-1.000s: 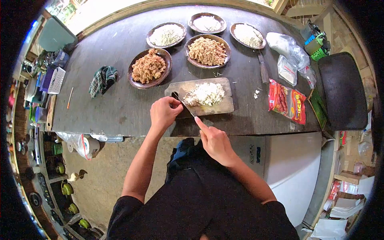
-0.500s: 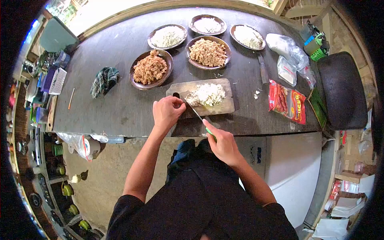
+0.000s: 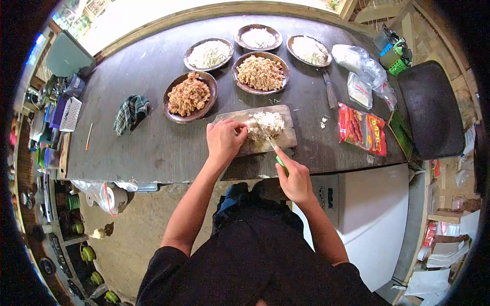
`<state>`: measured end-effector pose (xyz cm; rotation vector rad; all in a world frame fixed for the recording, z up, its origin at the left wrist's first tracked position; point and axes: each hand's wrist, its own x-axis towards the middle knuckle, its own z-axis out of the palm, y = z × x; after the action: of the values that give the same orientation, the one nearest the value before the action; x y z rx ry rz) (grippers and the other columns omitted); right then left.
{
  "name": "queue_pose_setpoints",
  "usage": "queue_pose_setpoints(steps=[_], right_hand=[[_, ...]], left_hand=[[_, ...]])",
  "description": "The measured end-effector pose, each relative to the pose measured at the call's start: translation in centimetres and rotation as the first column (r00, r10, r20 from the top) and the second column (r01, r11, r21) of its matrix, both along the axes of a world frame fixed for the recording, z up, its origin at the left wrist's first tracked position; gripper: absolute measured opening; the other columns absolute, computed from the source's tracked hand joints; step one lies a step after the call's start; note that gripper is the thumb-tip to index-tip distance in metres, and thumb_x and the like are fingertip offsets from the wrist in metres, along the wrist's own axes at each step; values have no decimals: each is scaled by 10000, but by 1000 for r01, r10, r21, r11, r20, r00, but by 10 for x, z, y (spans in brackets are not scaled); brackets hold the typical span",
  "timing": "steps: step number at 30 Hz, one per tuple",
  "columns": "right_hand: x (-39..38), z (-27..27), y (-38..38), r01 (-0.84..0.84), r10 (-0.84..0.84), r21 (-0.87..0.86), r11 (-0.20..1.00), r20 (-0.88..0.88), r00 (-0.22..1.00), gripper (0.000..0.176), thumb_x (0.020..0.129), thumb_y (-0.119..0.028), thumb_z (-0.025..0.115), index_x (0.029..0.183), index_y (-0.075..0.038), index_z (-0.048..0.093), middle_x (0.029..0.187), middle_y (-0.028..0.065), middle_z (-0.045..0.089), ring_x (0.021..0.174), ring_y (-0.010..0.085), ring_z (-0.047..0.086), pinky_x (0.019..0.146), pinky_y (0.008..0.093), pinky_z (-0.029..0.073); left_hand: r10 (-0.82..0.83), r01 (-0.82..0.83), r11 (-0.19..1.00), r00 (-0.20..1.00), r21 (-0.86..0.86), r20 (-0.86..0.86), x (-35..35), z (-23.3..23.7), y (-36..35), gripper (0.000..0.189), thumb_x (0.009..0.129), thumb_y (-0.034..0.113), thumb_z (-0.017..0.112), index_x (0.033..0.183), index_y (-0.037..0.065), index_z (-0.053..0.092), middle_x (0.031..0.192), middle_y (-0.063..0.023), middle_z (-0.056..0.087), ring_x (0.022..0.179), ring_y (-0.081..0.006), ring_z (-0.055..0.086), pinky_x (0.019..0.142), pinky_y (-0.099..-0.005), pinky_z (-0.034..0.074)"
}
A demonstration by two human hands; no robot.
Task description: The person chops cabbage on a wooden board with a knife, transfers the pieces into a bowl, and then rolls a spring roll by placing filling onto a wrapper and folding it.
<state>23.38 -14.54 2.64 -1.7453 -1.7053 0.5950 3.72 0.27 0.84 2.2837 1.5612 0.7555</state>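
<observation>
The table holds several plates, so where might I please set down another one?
The table is bare at front left, between checked cloth and cutting board; also behind the cloth. It is crowded around the plates and, rightward, the bags and red packet.

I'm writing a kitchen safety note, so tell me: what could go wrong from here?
The right hand holds the knife at the pile, with the left hand close beside it; a slip might nick that hand. The pile looks loose and lies near the board's far edge, so shreds may spill onto the table.
</observation>
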Motion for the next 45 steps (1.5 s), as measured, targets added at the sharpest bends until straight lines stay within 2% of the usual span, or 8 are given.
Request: queue_pose_setpoints(steps=[8,12,25,29,31,38,42,45], right_hand=[[-4,-3,-5,200,-193,51,978,-110,975,433,936,-147,708,1345,-25,635,1067,238,725,973,393,721,819,424,566],[-3,-2,-1,262,-262,25,965,-8,965,290,915,-165,722,1151,0,695,979,241,718,902,413,714,766,451,561],[2,-30,35,327,-346,146,934,139,928,234,881,-188,746,988,0,658,1384,272,597,1188,443,571,1031,502,455],[2,-36,36,324,-339,135,936,111,934,266,887,-225,746,1003,1,666,1383,298,590,1209,446,560,1049,504,444],[1,-35,35,315,-332,159,936,95,938,277,890,-237,746,1009,0,667,1379,299,593,1211,447,559,1050,504,443],[8,-30,24,350,-350,101,931,-18,937,324,904,-291,745,1034,-4,670,1375,293,597,1206,439,559,1035,502,451],[21,-26,14,324,-318,84,942,-76,945,335,905,-306,749,1033,-5,678,1383,284,595,1211,429,555,1026,495,452],[33,-21,10,288,-280,47,957,-128,951,355,904,-307,752,1047,10,682,1406,280,579,1220,420,551,1028,491,451]], left_hand=[[-72,73,994,997,81,-15,-31,12,-1,188,804,364,826,806,182,778,937,28,681,935,-218,586,853,-384,388],[-78,85,990,995,111,-64,-47,19,-10,371,748,446,859,997,187,767,1088,24,658,1071,-228,565,912,-396,388],[75,-14,968,970,-252,231,-61,13,-14,724,807,169,818,1442,140,471,1214,-175,580,1155,-413,604,957,-477,532],[69,-2,962,969,-272,236,-67,4,-5,772,789,178,820,1463,154,445,1245,-184,574,1158,-404,610,954,-478,534],[52,-19,981,984,-192,169,-66,-4,-2,793,762,177,823,1475,183,476,1266,-139,600,767,-250,630,780,-409,557],[122,-70,973,965,-219,232,-43,14,-19,750,744,125,754,1447,154,495,1237,-185,567,1123,-392,617,947,-469,527],[177,-129,972,953,-198,245,-32,17,-23,781,705,112,750,1453,121,526,1222,-185,555,1078,-339,603,924,-417,525],[325,-166,896,877,-412,354,-32,7,-28,910,676,52,769,1540,106,490,1322,-128,579,1092,-223,596,916,-343,533]])
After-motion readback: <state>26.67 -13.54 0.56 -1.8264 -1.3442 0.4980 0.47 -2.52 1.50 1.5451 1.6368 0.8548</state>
